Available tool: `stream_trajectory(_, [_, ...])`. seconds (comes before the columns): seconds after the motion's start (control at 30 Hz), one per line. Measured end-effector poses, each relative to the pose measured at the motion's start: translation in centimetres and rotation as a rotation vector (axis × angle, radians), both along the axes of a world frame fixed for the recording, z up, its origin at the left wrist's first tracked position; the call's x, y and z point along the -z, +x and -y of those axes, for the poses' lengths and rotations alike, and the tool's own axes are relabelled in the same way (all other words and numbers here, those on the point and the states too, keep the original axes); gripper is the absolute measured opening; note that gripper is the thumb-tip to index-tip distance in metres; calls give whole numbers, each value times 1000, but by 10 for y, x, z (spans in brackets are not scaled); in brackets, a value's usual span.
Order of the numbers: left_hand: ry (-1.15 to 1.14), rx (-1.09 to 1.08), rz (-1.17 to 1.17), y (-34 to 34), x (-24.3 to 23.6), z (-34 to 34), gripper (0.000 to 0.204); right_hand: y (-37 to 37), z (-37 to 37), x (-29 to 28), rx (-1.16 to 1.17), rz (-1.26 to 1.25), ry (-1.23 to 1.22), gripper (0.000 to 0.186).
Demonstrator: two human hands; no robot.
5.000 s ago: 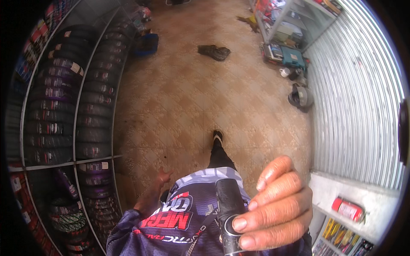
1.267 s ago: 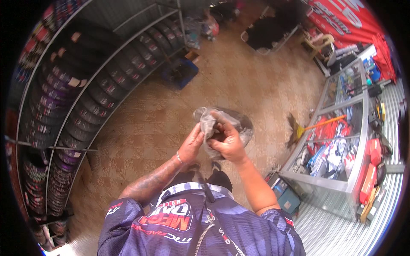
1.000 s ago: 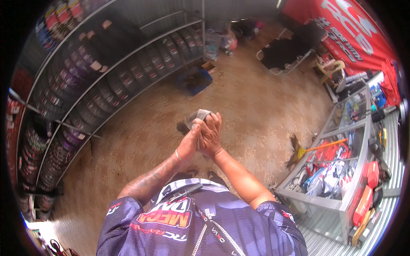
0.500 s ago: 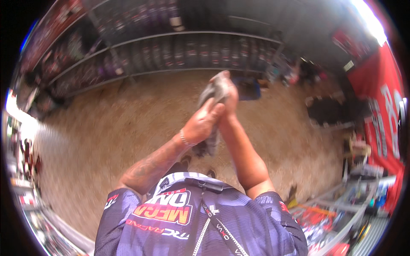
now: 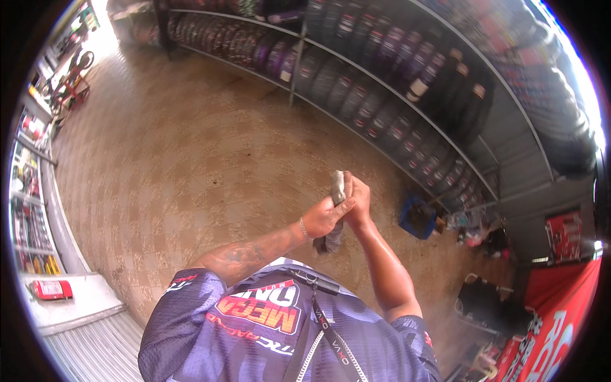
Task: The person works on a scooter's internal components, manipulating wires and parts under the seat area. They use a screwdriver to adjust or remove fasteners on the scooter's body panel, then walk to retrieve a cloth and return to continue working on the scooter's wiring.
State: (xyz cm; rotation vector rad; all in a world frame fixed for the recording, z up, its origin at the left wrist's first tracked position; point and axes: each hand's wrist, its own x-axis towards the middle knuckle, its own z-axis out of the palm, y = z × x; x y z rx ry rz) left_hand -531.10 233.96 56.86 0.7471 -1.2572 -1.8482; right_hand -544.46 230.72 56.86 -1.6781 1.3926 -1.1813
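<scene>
A grey rag (image 5: 328, 242) is bunched between my two hands in front of my chest. My left hand (image 5: 321, 218), with a chain bracelet at the wrist, is closed on it, its thumb reaching toward the other hand. Against it my right hand (image 5: 359, 198) is also closed round the cloth, fingers curled. One end of the rag sticks up above the hands and the other hangs below them. The part inside the grip is hidden.
Metal racks (image 5: 293, 70) of upright tyres run across the back and right. A blue bin (image 5: 417, 218) stands on the tiled floor (image 5: 184, 159) near them. At left are a display case (image 5: 28, 210) and a red package (image 5: 52, 290); a red banner (image 5: 560, 312) hangs at right.
My view has swung round, bringing more of the racks and the left side into sight. My hands have gone from flatter, pressed palms to a curled grip on the rag.
</scene>
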Motion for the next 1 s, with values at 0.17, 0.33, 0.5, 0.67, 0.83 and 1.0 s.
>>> stream_trajectory(0.17, [-234, -187, 23, 68, -4, 82, 61, 88, 91, -6, 5, 637, 193, 52])
stream_trajectory(0.33, [-138, -215, 86, 144, -11, 158, 53, 166, 183, -11, -97, 665, 161, 37])
stream_trajectory(0.5, [-132, -550, 43, 190, 28, 213, 43, 227, 251, 21, -218, 293, 30, 47])
stream_trajectory(0.67, [86, -721, 189, 244, 83, 277, 31, 276, 335, 53, -454, -94, 76, 26])
stream_trajectory(0.83, [230, -960, 33, 284, 105, 357, 31, 338, 435, 55, -593, -380, -42, 20])
stream_trajectory(1.0, [154, -977, 188, 347, 104, 440, 29, 396, 537, 33, -593, -335, -503, 18])
